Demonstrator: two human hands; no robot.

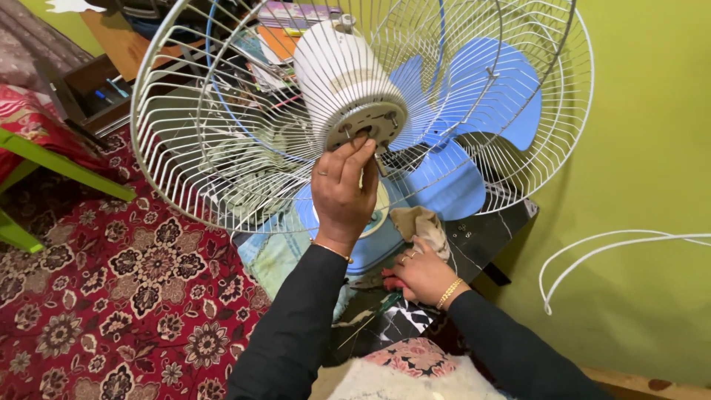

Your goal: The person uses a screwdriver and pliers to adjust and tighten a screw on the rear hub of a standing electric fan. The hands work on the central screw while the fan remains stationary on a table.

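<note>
White wire fan guard with white motor housing: left hand, fingers closed at motor baseplate. Right hand grips beige cloth. Blue blades mounted; front guard apparently off.

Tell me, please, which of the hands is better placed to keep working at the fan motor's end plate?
Probably the left hand: its fingertips are on the motor's end plate, inside the wire guard. The right hand is lower, pressing a cloth by the blue base.

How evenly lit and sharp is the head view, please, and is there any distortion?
Head view: soft, even light with no hard shadows; the left hand at the fan motor is sharp; the wire guard bows outward from wide-angle distortion; the right hand is slightly soft.
</note>
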